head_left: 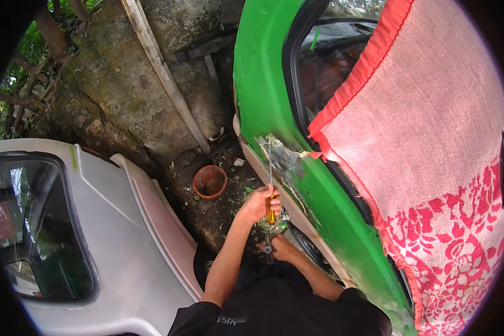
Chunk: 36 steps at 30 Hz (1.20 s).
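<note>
My left hand (256,205) is wrapped round the yellow handle of a screwdriver (271,215). Its long metal shaft points away from me, and the tip meets a torn, bare patch (285,158) on the green car body (330,204). Paint and filler there look chipped and rough. Just behind the handle's end, my right hand (283,249) is closed on a hammer (268,249). The hammer's grey metal head lines up with the screwdriver and appears slightly apart from it. Most of the hammer's handle is hidden by my fingers.
A pink patterned towel (425,140) with a red edge drapes over the green car's window side. To the left stands a silver-grey car (112,224). Between them, a reddish-brown pot (210,182) sits on ground strewn with chips. A long pole (165,73) leans beyond.
</note>
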{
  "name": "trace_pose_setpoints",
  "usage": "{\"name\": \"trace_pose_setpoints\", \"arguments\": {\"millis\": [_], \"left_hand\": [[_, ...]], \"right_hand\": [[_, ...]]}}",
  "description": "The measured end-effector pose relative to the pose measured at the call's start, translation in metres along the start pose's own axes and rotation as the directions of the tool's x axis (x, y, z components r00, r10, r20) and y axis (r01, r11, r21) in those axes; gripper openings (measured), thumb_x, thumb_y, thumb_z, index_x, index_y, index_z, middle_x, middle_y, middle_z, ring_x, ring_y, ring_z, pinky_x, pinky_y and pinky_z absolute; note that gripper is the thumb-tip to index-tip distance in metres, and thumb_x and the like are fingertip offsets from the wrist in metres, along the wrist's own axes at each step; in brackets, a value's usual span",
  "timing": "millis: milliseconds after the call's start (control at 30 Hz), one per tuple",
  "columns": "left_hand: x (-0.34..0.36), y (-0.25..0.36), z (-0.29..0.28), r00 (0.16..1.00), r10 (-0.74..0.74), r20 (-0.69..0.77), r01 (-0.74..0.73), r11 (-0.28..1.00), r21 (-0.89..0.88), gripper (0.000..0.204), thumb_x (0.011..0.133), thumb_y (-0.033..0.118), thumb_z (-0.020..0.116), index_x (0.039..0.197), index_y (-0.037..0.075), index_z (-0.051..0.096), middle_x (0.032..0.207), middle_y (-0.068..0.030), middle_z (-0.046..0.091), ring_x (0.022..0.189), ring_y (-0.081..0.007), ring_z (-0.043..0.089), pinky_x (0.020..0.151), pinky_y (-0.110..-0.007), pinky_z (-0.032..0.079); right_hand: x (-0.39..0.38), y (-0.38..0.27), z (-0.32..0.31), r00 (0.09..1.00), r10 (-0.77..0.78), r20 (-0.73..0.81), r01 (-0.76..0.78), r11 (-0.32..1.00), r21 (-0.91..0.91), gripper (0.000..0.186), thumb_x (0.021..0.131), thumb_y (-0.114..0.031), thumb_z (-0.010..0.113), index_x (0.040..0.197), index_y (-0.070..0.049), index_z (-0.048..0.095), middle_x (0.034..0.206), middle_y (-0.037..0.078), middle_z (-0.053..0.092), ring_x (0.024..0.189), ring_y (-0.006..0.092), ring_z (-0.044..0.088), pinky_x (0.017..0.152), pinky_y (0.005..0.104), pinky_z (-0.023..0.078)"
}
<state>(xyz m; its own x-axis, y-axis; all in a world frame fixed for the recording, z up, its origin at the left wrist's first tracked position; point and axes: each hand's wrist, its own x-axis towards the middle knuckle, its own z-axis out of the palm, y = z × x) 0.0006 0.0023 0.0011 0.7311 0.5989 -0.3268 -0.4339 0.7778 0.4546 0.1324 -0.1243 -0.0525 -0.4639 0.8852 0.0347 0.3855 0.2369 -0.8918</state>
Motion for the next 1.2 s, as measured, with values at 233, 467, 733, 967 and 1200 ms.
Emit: {"name": "trace_pose_setpoints", "arguments": {"millis": [233, 467, 733, 967, 1200], "left_hand": [[-0.002, 0.002, 0.007, 1.0, 0.013, -0.004, -0.013, 1.0, 0.025, 0.037, 0.1, 0.044, 0.049, 0.085, 0.01, 0.047, 0.067, 0.0001, 0.041, 0.062, -0.0179, 0.044, 0.064, -0.036, 0.041], [-0.001, 0.001, 0.006, 1.0, 0.028, 0.003, -0.028, 0.998, 0.054, 0.04, 0.096, 0.05, 0.051, 0.084, 0.012, 0.047, 0.069, 0.0006, 0.041, 0.063, -0.0162, 0.041, 0.064, -0.036, 0.039], [0.001, 0.001, 0.009, 0.999, 0.033, 0.033, -0.035, 0.998, 0.053, 0.041, 0.096, 0.05, 0.051, 0.084, 0.012, 0.047, 0.068, 0.0009, 0.04, 0.063, -0.0165, 0.042, 0.065, -0.035, 0.039], [0.004, 0.0, 0.01, 1.0, 0.026, 0.005, -0.026, 1.0, 0.015, 0.04, 0.1, 0.046, 0.046, 0.085, 0.01, 0.047, 0.067, -0.0003, 0.04, 0.062, -0.0177, 0.042, 0.065, -0.036, 0.041], [0.002, 0.001, 0.013, 0.999, 0.032, -0.012, -0.031, 0.999, 0.022, 0.04, 0.098, 0.049, 0.049, 0.084, 0.011, 0.047, 0.068, 0.0002, 0.04, 0.062, -0.0169, 0.04, 0.064, -0.035, 0.038]], "right_hand": [[0.001, 0.013, 0.007, 0.996, -0.084, 0.016, 0.084, 0.996, -0.016, 0.035, 0.092, -0.026, 0.066, 0.071, 0.001, 0.062, 0.065, 0.02, 0.059, 0.06, 0.0379, 0.057, 0.06, 0.0451, 0.045], [0.002, -0.011, -0.008, 0.999, -0.031, -0.033, 0.031, 1.0, -0.004, 0.034, 0.092, -0.024, 0.067, 0.07, 0.002, 0.061, 0.07, 0.019, 0.06, 0.069, 0.0362, 0.059, 0.066, 0.0448, 0.046], [-0.006, 0.0, 0.0, 1.0, 0.001, 0.019, -0.002, 0.997, 0.078, 0.041, 0.093, -0.027, 0.066, 0.064, 0.0, 0.056, 0.058, 0.015, 0.049, 0.054, 0.0276, 0.047, 0.056, 0.0424, 0.038], [-0.005, -0.01, -0.008, 0.991, 0.104, 0.084, -0.106, 0.994, 0.026, 0.042, 0.094, -0.03, 0.064, 0.067, 0.002, 0.061, 0.061, 0.021, 0.057, 0.053, 0.0354, 0.054, 0.057, 0.0445, 0.042], [-0.006, -0.013, -0.013, 0.996, 0.018, 0.09, -0.018, 1.0, -0.002, 0.041, 0.095, -0.029, 0.063, 0.068, 0.002, 0.059, 0.06, 0.02, 0.054, 0.055, 0.0346, 0.053, 0.057, 0.0451, 0.042]]}}
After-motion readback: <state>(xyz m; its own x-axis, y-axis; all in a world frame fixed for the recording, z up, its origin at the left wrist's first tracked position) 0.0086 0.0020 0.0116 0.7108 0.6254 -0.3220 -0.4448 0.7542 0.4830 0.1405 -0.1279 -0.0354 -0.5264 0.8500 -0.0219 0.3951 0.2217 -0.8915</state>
